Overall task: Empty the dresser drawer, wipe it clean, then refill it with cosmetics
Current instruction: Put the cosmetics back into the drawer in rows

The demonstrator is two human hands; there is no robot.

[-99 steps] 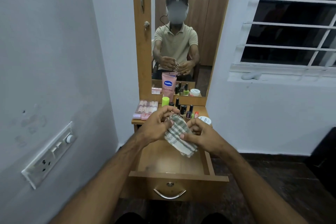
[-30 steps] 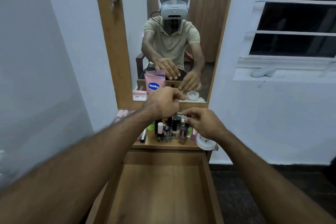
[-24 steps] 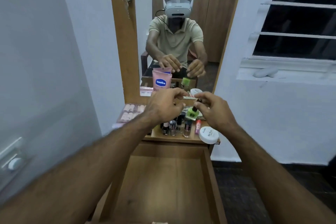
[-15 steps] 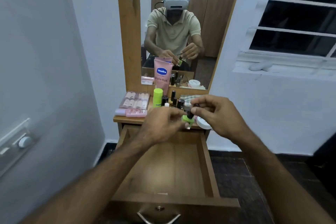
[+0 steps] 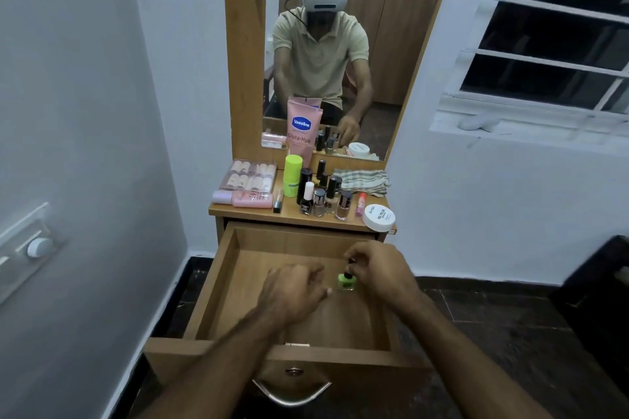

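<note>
green nail polish bottle (image 5: 346,281) with black cap, upright in drawer (image 5: 218,286), pinched by right hand (image 5: 381,270).

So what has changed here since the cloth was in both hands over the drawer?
The checked cloth was let go and now lies on the dresser top. The right hand took a green nail polish bottle from there and lowered it into the open drawer, the left hand beside it. The other cosmetics stayed on top.
</note>
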